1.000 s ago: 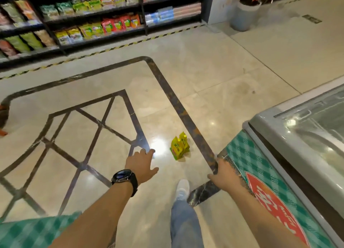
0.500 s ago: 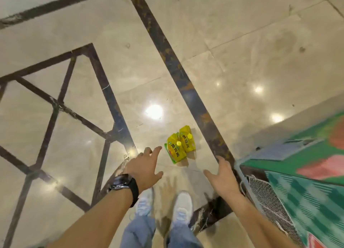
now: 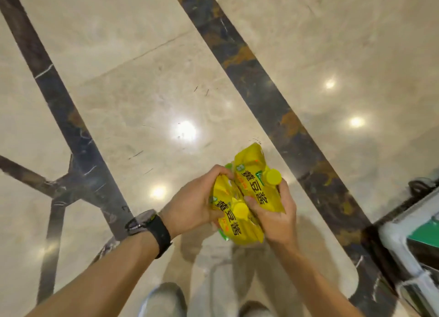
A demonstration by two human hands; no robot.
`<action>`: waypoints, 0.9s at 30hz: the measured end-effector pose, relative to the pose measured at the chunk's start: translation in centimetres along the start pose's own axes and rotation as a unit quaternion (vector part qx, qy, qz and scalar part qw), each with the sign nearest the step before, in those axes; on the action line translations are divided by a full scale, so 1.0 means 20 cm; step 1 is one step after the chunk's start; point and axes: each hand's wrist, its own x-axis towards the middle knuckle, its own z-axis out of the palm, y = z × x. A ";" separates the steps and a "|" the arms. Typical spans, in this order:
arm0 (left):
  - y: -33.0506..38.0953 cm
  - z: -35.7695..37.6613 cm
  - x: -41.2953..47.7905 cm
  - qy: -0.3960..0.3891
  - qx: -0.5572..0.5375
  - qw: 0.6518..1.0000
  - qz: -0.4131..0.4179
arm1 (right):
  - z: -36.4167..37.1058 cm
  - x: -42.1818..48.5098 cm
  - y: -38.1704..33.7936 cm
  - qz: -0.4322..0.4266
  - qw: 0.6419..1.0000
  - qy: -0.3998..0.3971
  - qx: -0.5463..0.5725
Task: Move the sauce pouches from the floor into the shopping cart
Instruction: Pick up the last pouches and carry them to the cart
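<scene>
— Those sauce pouches (image 3: 254, 186) are glowing bright yellow, their caps (image 3: 273, 176) yellow too, with black lettering.
— Green is peeking along one edge, and orange print is showing under the letters.
— The floor (image 3: 142, 91) is shining cream marble, with dark bands (image 3: 249, 67) running across, mottled rust-orange.
— The watch strap (image 3: 161, 233) is looking plain black. The cabinet (image 3: 394, 240) is showing white, with a green panel (image 3: 425, 231).

On my feed both forearms (image 3: 107, 274) are bare the whole way. Chunky watch (image 3: 152, 228) with a black strap, right behind the left hand (image 3: 190, 205). Below the watch, pale shoes (image 3: 164, 297), pretty blurry.
</scene>
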 end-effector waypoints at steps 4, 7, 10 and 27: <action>-0.02 -0.02 0.00 -0.039 0.034 0.999 -0.015 | 0.02 0.01 0.06 0.004 0.998 -0.019 0.058; -0.04 -0.03 -0.05 -0.058 0.052 0.996 -0.051 | 0.01 0.03 0.03 -0.044 0.998 -0.021 0.028; -0.04 -0.05 -0.14 -0.046 -0.034 0.997 -0.059 | -0.07 0.04 -0.11 -0.034 0.999 -0.034 -0.012; 1.35 -0.50 -1.65 0.064 -0.462 0.849 -0.248 | -0.85 -1.25 -1.66 0.268 0.925 -0.177 0.202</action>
